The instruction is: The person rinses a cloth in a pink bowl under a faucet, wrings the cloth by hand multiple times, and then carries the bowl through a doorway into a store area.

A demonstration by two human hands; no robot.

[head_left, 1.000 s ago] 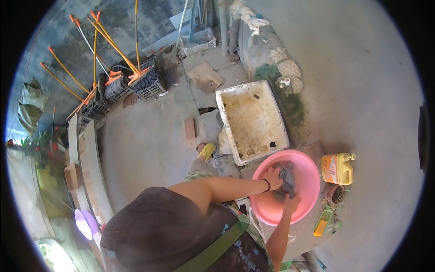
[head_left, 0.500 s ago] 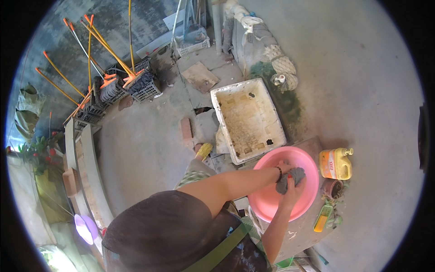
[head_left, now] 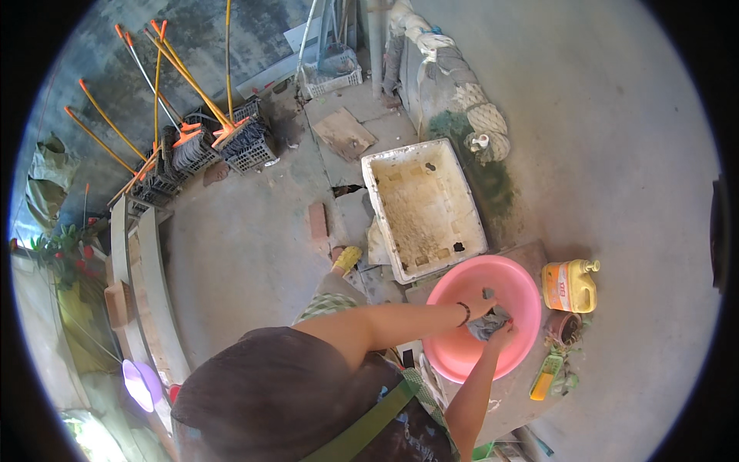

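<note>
A wet-looking dark grey cloth is bunched up inside a round pink basin. My left hand, with a dark beaded bracelet at the wrist, grips one part of it, and a small grey bit sticks out past the fingers. Closed on the cloth's other side is my right hand, just below and to the right of the left one. Both hands are over the basin, and the cloth hangs between them. Fingers partly hide the folds.
Right of the basin are a yellow jug, a potted plant and a green-handled brush. A dirty white foam box adjoins the basin's far side. A brick, mops in crates and a bench are farther left.
My hands have shifted on the grey cloth; the left has drawn slightly left and down, and the bundle hangs looser and lower. The whole view has shifted slightly.
</note>
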